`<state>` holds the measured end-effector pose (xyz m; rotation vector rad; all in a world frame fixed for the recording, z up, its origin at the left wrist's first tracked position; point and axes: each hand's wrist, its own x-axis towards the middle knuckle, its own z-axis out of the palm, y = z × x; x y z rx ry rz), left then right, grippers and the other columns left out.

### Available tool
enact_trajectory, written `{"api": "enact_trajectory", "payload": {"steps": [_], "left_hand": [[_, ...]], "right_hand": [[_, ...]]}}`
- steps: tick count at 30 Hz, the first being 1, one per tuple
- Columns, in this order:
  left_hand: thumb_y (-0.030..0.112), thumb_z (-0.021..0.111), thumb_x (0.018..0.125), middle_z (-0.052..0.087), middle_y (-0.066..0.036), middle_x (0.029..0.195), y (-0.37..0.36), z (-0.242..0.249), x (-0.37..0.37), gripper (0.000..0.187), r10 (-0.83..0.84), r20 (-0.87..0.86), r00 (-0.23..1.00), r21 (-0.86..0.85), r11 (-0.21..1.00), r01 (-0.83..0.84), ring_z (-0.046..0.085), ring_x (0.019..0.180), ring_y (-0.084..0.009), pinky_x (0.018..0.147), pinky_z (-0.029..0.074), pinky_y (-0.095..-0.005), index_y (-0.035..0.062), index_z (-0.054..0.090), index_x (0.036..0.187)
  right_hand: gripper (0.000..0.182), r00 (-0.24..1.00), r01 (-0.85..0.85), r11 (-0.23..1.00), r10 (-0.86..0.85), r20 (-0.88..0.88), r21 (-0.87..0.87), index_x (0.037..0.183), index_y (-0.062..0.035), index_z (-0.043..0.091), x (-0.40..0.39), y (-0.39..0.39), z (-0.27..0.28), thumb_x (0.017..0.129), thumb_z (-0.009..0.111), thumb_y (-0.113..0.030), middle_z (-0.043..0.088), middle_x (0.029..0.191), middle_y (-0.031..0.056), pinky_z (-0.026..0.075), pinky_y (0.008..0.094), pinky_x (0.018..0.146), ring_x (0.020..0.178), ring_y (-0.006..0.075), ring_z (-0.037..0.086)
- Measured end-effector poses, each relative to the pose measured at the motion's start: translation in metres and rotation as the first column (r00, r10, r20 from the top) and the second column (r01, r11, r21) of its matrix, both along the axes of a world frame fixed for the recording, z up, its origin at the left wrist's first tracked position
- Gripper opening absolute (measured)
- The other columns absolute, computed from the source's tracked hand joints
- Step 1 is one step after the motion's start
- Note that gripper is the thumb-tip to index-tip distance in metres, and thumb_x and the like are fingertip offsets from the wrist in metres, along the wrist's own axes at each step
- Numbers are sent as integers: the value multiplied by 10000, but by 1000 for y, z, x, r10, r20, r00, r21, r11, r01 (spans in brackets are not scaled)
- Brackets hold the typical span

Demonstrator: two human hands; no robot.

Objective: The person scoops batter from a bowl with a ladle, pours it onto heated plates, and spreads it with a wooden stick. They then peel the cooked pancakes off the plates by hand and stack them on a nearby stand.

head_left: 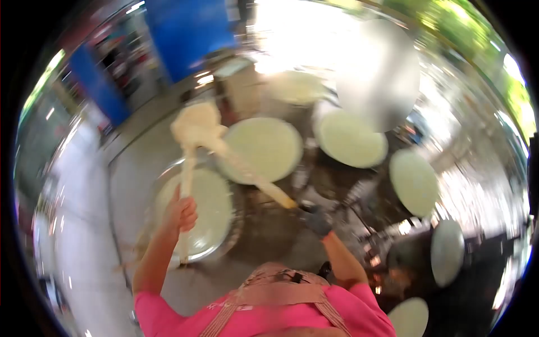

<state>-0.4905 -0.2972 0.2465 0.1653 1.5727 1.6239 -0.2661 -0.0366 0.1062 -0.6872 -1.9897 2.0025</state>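
My bare left hand (182, 213) is wrapped around a pale stick (188, 168) that stands nearly upright, its lower end reaching below the fist. A dark glove covers my right hand (316, 218), closed at the end of a second pale stick (252, 175), which slants up to the left. Both sticks run up to a lumpy cream-coloured mass (196, 124), soft and dough-like, though motion blur hides what it is. Under my left hand lies a wide round pan (208, 210) of pale green-white liquid. Another round pan (261, 149) with a similar surface is behind the second stick.
More round pans stand around, among them one at the right (414, 182) and one farther back (351, 137). A blurred grey disc (379, 73) is at the upper right. Beyond the mass stand blue panels (191, 36). Grey floor (140, 163) stretches along the left.
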Motion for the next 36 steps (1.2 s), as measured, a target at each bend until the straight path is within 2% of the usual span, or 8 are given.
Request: {"api": "enact_trajectory", "payload": {"steps": [3,10,13,16,24,30,34,36], "left_hand": [[169,395,860,299,26,492,80,-42,33,203,-204,315,927,153,975,163,266,320,-56,242,226,-198,129,387,662],[125,354,867,353,2,496,282,-174,216,214,-240,964,-114,264,913,311,329,374,-62,325,305,-190,58,382,666],[111,347,874,359,-17,506,367,-213,331,234,-398,889,-225,457,764,456,351,368,-82,318,324,-203,-57,412,1025],[114,392,871,317,26,502,453,-187,458,206,-393,887,-242,442,575,688,319,347,-56,268,278,-177,68,440,1067],[76,464,795,316,-2,543,604,-166,717,385,-948,150,-279,108,-265,958,276,355,-79,298,247,-217,203,337,1137],[45,459,741,534,-117,713,654,-292,826,551,-847,-433,-308,-293,-191,937,541,544,-236,478,440,-350,220,327,1246],[35,440,733,567,-162,850,677,-245,792,675,-355,-774,-524,-580,67,812,578,804,-300,693,453,-409,289,224,1320],[46,442,733,566,-171,873,682,-243,800,688,-282,-793,-540,-579,70,813,572,842,-310,724,443,-421,298,208,1329]], "right_hand": [[72,984,136,986,-124,-125,95,768,-88,585,59,43,-115,790,533,-132,528,650,13,399,293,554,635,90,470],[290,819,358,874,-463,339,328,794,-100,602,375,17,-183,761,553,-383,521,600,55,421,330,503,526,154,512],[308,492,811,575,-771,404,108,742,-76,610,497,-37,-164,719,633,-383,552,598,57,427,300,547,534,107,494],[306,-1,568,336,-913,409,751,728,-60,608,586,-71,-156,730,628,-366,562,576,94,402,324,504,477,192,497],[331,-514,527,-147,-840,176,837,1071,-129,553,617,-1,-41,798,535,-315,597,740,145,432,376,580,639,300,565],[279,-628,477,142,-635,449,868,933,-154,630,633,98,-131,791,451,-314,589,726,178,451,426,644,720,341,573],[238,-644,757,-520,-694,321,395,862,-90,652,628,83,-89,820,526,-288,536,536,14,392,239,440,490,82,483],[238,-699,539,-299,-680,220,787,823,-89,627,639,106,-145,835,483,-278,546,566,33,407,252,441,487,106,493]]}}
